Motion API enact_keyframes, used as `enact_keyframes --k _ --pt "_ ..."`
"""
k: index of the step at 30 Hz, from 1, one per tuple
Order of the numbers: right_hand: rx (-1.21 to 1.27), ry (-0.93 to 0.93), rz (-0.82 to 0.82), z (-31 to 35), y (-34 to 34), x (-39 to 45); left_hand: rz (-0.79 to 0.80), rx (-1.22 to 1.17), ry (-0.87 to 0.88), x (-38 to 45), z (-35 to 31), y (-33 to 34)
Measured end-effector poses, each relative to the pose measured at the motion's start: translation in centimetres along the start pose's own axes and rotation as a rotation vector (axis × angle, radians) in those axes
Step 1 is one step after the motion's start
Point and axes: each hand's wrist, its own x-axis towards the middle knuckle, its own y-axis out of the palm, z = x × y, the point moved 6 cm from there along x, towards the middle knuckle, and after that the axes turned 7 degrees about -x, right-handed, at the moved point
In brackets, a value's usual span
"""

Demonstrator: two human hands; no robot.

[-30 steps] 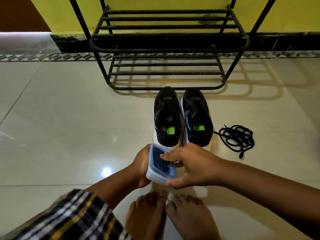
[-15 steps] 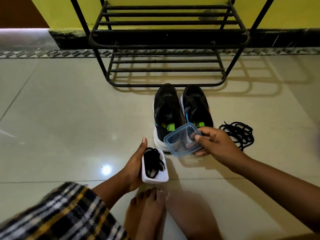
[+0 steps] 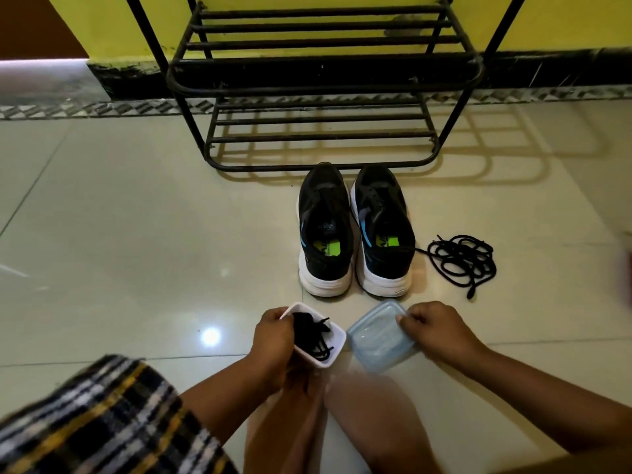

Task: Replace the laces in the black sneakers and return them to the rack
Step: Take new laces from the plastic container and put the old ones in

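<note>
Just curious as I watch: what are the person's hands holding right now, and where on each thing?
The left hand grips the white box of black laces by its left side. The right hand pinches the clear blue lid at its far right edge.

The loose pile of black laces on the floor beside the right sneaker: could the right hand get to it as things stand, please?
Probably yes, once freed. The right hand pinches the translucent blue plastic lid; bare floor lies between it and the loose black lace pile, with nothing blocking.

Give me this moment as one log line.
left hand: holds container of laces | right hand: holds lid | sneakers: unlaced, floor
</note>
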Motion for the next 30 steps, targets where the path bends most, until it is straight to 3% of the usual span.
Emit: enact_keyframes --k 3,7,10,15,18,24,30 --pt "-0.327 -0.050 0.056 -0.9 -0.3 0.3 -0.078 0.472 0.359 0.0 -0.5 -1.7" --pt "-0.369 -0.039 0.113 -1.7 -0.3 0.6 0.022 0.897 0.936 -1.9 -1.4 -2.2" --pt "-0.443 -0.040 0.100 -1.6 -0.3 0.9 0.070 1.170 1.148 -2.3 -2.1 -1.8" --pt "-0.518 -0.178 -0.001 1.8 -1.3 0.6 0.101 1.579 1.119 -2.0 -2.7 0.4" --pt "-0.447 -0.312 0.004 4.5 -0.1 0.3 0.083 1.740 0.946 -2.4 -3.3 2.2" --pt "-0.113 -0.204 0.221 5.0 5.1 0.2 0.158 1.836 0.771 -2.5 -2.3 4.3" --pt "0.050 -0.117 0.220 5.4 5.7 0.5 0.296 1.718 0.847 -2.6 -1.4 5.2"
